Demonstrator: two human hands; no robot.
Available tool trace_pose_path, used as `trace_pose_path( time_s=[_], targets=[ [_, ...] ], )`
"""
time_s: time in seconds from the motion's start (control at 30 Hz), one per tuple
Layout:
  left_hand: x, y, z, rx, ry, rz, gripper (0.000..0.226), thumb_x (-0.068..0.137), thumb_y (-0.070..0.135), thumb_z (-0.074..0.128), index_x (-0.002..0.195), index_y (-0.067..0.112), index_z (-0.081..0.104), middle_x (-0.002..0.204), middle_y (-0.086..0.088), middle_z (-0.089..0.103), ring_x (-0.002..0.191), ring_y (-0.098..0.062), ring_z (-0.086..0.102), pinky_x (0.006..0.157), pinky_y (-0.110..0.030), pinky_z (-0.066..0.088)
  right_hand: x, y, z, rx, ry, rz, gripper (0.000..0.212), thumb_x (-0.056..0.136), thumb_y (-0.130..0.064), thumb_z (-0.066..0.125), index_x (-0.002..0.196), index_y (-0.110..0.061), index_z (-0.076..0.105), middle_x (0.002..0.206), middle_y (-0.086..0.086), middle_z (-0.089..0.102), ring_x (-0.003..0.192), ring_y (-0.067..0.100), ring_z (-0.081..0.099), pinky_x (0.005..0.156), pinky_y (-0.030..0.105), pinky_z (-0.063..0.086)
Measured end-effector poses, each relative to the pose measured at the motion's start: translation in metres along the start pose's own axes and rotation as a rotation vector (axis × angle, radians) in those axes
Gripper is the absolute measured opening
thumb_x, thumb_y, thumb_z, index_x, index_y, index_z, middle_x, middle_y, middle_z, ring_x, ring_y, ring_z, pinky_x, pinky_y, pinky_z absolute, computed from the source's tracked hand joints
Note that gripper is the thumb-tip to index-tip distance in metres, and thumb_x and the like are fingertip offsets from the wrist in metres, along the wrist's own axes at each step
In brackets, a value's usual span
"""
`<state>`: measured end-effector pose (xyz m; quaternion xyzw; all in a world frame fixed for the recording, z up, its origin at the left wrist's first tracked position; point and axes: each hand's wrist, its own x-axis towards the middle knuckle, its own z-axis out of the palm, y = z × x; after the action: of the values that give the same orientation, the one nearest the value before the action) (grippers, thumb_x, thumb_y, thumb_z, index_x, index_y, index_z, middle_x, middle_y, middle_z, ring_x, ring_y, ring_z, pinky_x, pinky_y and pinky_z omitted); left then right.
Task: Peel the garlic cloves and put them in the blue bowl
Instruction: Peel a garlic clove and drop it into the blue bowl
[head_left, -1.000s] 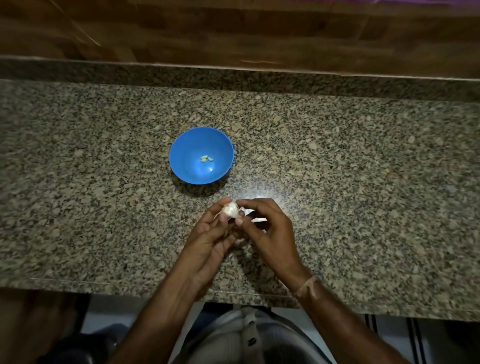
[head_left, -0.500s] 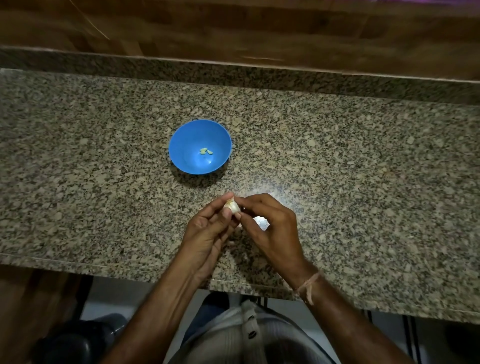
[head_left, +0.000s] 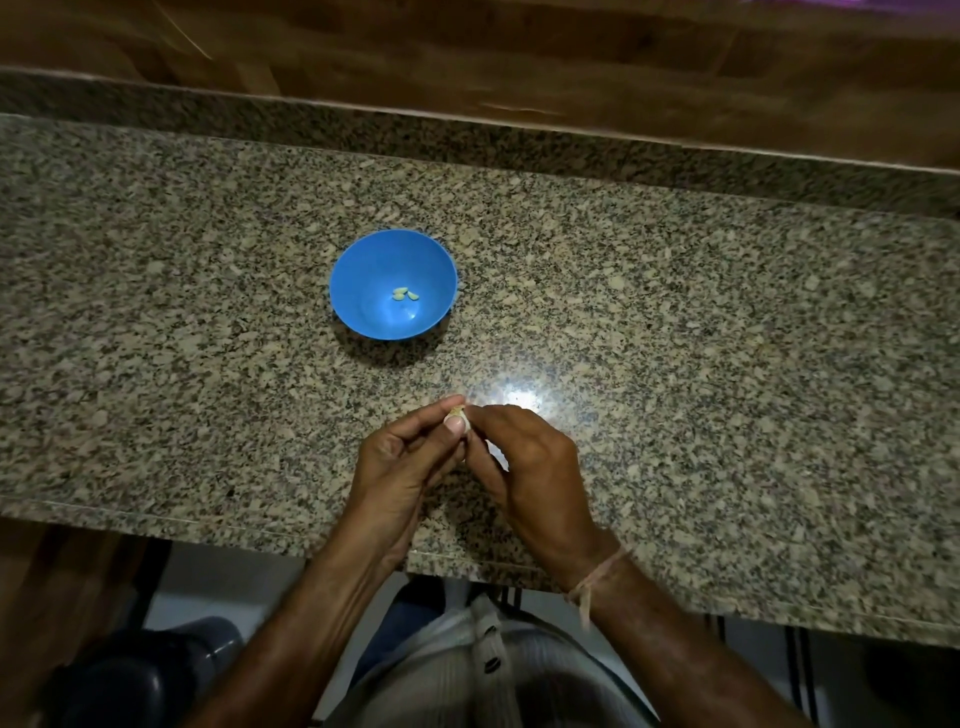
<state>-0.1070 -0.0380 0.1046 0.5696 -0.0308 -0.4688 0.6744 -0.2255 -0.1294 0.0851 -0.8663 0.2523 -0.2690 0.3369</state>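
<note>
Blue bowl holds garlic cloves.

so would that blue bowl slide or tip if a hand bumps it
The blue bowl looks like thin plastic with only a few peeled cloves inside, so probably light. The glossy granite counter likely lets it slide. Its rounded sides suggest it might rock.
</note>
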Motion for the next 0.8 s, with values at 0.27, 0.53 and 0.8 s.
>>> trace_pose_path(
  time_s=[0.27,0.53,0.8],
  targets=[
    [0.000,-0.010,0.003,0.064,0.100,0.038,0.026,0.095,0.002,0.068,0.121,0.004,0.074,0.111,-0.004,0.080,0.106,-0.014,0.075,0.080,-0.021,0.059,-0.008,0.001,0.014,-0.060,-0.020,0.060,0.031,0.106,-0.031,0.054,0.123,-0.011,0.071,0.110,0.003,0.073,0.096,0.021,0.068,0.077,0.041,0.056],
    [0.003,-0.016,-0.001,0.028,0.113,-0.033,0.025,0.094,0.007,0.070,0.119,0.007,0.074,0.115,-0.006,0.079,0.111,-0.017,0.074,0.085,-0.021,0.059,-0.006,0.009,0.006,0.027,-0.115,0.034,0.031,0.105,-0.031,0.055,0.129,-0.018,0.070,0.113,0.000,0.075,0.099,0.016,0.069,0.081,0.036,0.058],
    [0.006,-0.015,0.001,0.078,0.126,-0.019,0.022,0.093,0.004,0.072,0.114,0.006,0.076,0.112,-0.001,0.080,0.105,-0.014,0.076,0.078,-0.019,0.059,-0.008,0.014,0.010,0.010,-0.124,0.068,0.032,0.107,-0.037,0.055,0.129,-0.019,0.070,0.102,0.001,0.075,0.087,0.017,0.071,0.071,0.040,0.058]
  ],
)
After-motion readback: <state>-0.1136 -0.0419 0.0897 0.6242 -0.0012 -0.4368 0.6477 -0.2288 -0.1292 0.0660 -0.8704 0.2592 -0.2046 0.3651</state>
